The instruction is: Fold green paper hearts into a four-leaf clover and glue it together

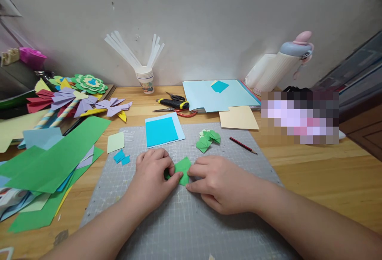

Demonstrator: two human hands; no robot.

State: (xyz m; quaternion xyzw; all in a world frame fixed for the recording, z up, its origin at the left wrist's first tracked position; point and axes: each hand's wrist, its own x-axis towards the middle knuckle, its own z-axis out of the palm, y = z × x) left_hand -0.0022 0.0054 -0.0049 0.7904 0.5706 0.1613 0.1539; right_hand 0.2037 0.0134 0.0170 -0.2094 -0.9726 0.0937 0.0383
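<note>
A small piece of green paper, with folded edges, lies on the grey cutting mat between my hands. My left hand grips its left side, the thumb pressed on top and the other fingers curled. From the right, the fingertips of my right hand pinch the paper's edge. Just beyond, several folded green paper hearts sit in a cluster. A stack of blue paper squares is past my left hand, and small blue scraps are to its left.
Green paper sheets and paper flowers crowd the left. Paper cups with white strips, scissors, a cutter and light-blue sheets stand or lie behind. A pencil and a bottle are on the right.
</note>
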